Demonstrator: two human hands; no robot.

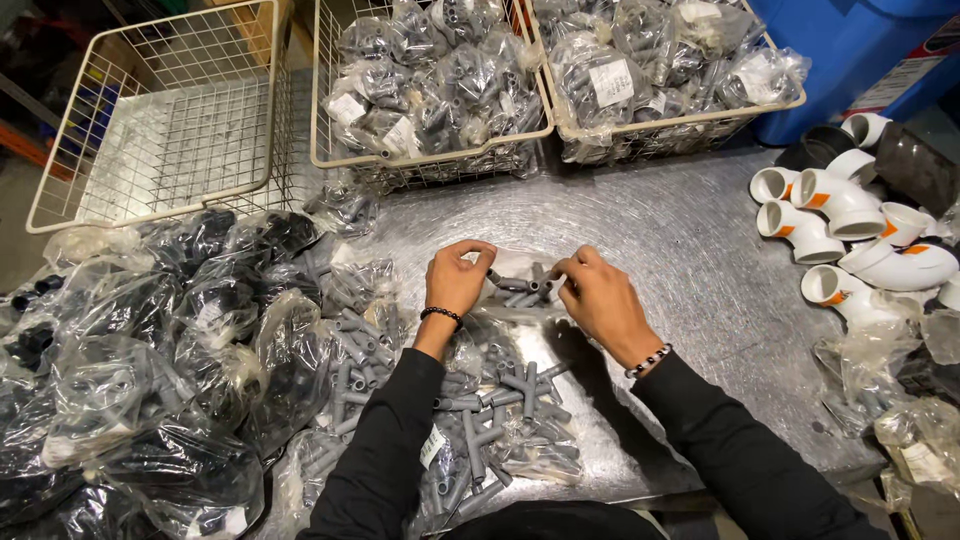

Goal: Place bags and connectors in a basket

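A small clear plastic bag of grey pipe fittings [520, 288] lies on the metal table [690, 260] in the middle of the view. My left hand [455, 280] pinches the bag's left end. My right hand [600, 300] grips its right end. Both wrists carry bead bracelets and both arms wear black sleeves. More clear bags of grey fittings [490, 420] lie under and in front of my forearms.
A heap of bagged black and grey parts [150, 370] fills the left. An empty wire basket [165, 110] stands back left; two wire baskets of bagged fittings [430, 80] [660, 70] stand behind. White pipe elbows [850, 230] lie right, by a blue bin [850, 50].
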